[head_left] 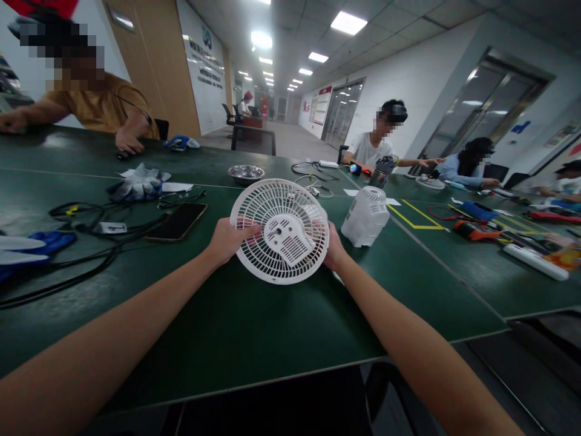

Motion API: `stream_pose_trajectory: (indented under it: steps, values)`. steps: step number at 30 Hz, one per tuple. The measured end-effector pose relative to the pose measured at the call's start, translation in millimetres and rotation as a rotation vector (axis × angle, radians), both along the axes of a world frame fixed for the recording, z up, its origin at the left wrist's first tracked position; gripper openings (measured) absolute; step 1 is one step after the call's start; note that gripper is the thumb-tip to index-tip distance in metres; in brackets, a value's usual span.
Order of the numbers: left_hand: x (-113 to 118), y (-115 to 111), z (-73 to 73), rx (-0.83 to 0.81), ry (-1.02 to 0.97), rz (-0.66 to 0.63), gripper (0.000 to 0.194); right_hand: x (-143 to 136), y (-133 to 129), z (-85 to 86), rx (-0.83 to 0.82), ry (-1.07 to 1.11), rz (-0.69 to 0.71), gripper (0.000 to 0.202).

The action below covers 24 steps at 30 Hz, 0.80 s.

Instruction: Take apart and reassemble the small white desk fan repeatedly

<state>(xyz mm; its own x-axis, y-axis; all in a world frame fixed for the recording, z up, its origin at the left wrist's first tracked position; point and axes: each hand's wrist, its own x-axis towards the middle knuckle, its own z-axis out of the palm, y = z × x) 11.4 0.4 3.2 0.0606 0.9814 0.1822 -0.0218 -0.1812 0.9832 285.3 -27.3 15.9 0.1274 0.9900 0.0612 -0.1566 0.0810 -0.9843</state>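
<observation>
A round white fan grille (290, 242) is held up over the green table, its slotted central plate facing me. My left hand (229, 239) is closed on its left rim, the thumb lying across the ribs. On the opposite rim, my right hand (333, 247) grips from the side, its fingers partly hidden behind the grille. Just right of that hand, a white plastic housing (365, 217) with vent slots stands on the table. Behind the grille sits a shiny metal bowl (246, 174).
A phone (178, 222), black cables (109, 236) and grey-blue gloves (137, 183) lie to the left. Yellow tape (415, 216) marks the table at right, near an orange-and-black tool (476, 231) and a white power strip (535, 261). Several people sit around the table (281, 339).
</observation>
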Motion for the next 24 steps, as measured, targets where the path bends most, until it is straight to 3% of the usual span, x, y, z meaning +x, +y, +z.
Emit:
stream_pose_trajectory:
  steps: [2,4,6,9,13,17,20,22,24]
  values:
    - [0.0,-0.1,0.5,0.006,0.022,0.015,0.023,21.0,4.6,3.8,0.1,-0.39,-0.259,0.08]
    - [0.4,0.7,0.6,-0.025,0.023,0.033,0.023,41.3,7.0,7.6,0.221,-0.749,-0.372,0.085]
    - [0.5,2.2,0.7,-0.073,0.015,0.061,0.023,55.0,7.8,9.4,0.31,-0.96,-0.45,0.082]
    - [-0.7,4.6,1.4,-0.131,0.014,0.107,0.022,60.6,8.7,7.4,0.271,-1.121,-0.5,0.079]
    - [-3.2,4.5,4.5,-0.168,0.016,0.117,0.02,56.3,10.2,4.1,0.188,-1.236,-0.484,0.066]
    - [-4.1,4.2,5.7,-0.176,0.006,0.113,0.017,60.6,8.3,15.8,0.373,-1.224,-0.56,0.044]
    - [-4.9,6.3,3.2,-0.171,0.006,0.101,0.017,71.7,4.6,30.4,0.526,-1.159,-0.808,0.046]
    - [-5.7,8.0,1.2,-0.161,0.001,0.085,0.019,81.0,4.1,35.5,0.482,-1.068,-1.009,0.059]
    - [-6.5,9.4,-0.4,-0.159,-0.006,0.082,0.019,90.4,6.9,33.9,0.354,-0.96,-1.107,0.07]
